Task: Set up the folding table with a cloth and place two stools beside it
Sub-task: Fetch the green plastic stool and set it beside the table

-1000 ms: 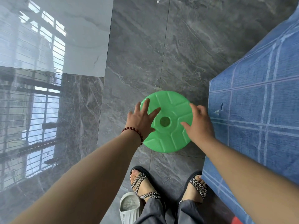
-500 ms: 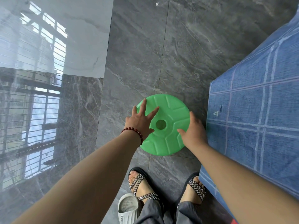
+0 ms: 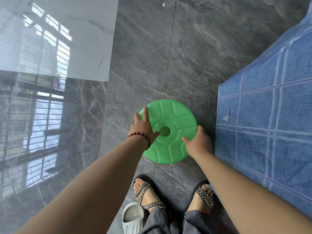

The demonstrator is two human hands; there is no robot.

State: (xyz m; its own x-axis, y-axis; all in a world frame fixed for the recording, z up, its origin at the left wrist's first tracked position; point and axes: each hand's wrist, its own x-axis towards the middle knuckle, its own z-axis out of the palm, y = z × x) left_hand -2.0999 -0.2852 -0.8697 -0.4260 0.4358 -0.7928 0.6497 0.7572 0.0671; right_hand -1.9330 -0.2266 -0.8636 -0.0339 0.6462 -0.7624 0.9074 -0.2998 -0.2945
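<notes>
A round green plastic stool (image 3: 175, 115) with a hole in the middle of its seat stands on the grey tiled floor, seen from above. My left hand (image 3: 143, 127) lies flat on the seat's left side, fingers straight toward the rim and thumb beside the hole. My right hand (image 3: 199, 144) grips the right rim, thumb on top and fingers over the edge. Just right of the stool hangs a blue checked cloth (image 3: 270, 132) that covers the table; the table itself is hidden under it.
My feet in checked sandals (image 3: 146, 195) stand just behind the stool, with a white slipper (image 3: 133, 217) by the left foot. Glossy floor tiles (image 3: 50, 115) on the left mirror a barred window. Grey floor stretches beyond the stool.
The stool has shifted slightly left with both hands on it. My left fingers now reach the rim, and my right hand has slid lower along the right edge.
</notes>
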